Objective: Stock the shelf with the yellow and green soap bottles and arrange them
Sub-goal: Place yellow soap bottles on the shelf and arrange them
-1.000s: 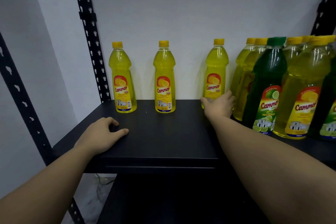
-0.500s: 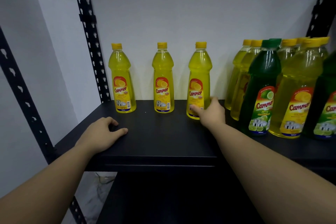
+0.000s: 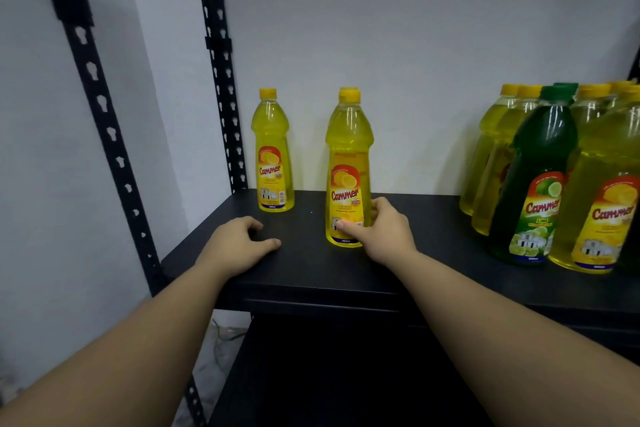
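Fingers [image 3: 375,210] of right hand [image 3: 384,236]: curled round the foot of front bottle [image 3: 348,163], thumb across the lower label. Holds it upright on shelf [image 3: 311,274], base apparently down on the board.

Head view, hands:
- Grips low, probably to slide rather than lift; keeps a tall bottle from tipping.
- Left hand [image 3: 239,246]: rests knuckles-up on the shelf near its front edge, fingers loosely bent, nothing held. Likely serves as a brace while reaching.

Head view, stock:
- Front bottle: yellow, left of centre, forward of the back row.
- Rear bottle [image 3: 348,91]: directly behind it, only the yellow cap showing. Suggests forming a second rank, front to back.
- Left bottle [image 3: 273,156]: yellow, at the back against wall [image 3: 398,45], near upright [image 3: 221,80], label forward for display.
- Cluster [image 3: 502,149] at right: packed close, well apart from the held bottle; apparently unsorted supply awaiting placement.

Count:
- Yellow, arranged: three.
- Yellow, in cluster: at least five by caps; exact total unclear, cut off by frame edge.
- Green bottle [image 3: 540,177]: one plainly; dark edge at far right possibly a second.

Judgement: arranging under way, most stock not yet spaced.
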{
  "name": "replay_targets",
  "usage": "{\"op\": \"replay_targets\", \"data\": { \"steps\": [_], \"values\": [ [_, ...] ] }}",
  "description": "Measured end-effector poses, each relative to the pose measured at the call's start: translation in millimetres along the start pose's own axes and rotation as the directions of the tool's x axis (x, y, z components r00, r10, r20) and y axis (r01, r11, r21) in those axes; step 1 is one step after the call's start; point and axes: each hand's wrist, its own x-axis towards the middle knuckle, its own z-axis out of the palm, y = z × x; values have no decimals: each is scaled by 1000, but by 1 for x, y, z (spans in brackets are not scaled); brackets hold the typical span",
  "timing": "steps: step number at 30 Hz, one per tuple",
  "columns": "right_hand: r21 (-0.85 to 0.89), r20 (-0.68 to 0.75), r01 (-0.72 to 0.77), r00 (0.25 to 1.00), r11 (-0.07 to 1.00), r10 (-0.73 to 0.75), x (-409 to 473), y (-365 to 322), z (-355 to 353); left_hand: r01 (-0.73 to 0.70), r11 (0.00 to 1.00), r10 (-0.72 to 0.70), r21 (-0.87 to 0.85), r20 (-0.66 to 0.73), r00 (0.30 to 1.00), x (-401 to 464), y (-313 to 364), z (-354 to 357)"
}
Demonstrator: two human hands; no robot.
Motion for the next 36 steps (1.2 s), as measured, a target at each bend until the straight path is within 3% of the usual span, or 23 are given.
{"op": "replay_targets", "data": {
  "steps": [6, 11, 17, 23, 30, 36],
  "values": [
    [13, 35, 60, 998, 998, -60, 7, -15, 36, -35, 976, 42, -214, 30, 999, 5, -5, -1],
    [9, 30, 117, 993, 993, -117, 12, -34, 61, -67, 968, 83, -241, 54, 995, 9, -8, -1],
    [53, 70, 117, 990, 992, -120, 23, -52, 84, 7, 998, -9, -60, -37, 999, 13, -11, -5],
    [24, 67, 118, 991, 993, -120, 37, -62, 112, -71, 992, 64, 100, 73, 995, 13, -25, -19],
    [-111, 4, 81, 997, 991, -81, 42, -72, 133, -114, 988, 110, 107, 38, 993, 5, -40, -26],
    [-129, -22, 62, 998, 990, -65, 43, -81, 146, -96, 993, 94, 71, 29, 995, 3, -40, -26]
  ]
}}
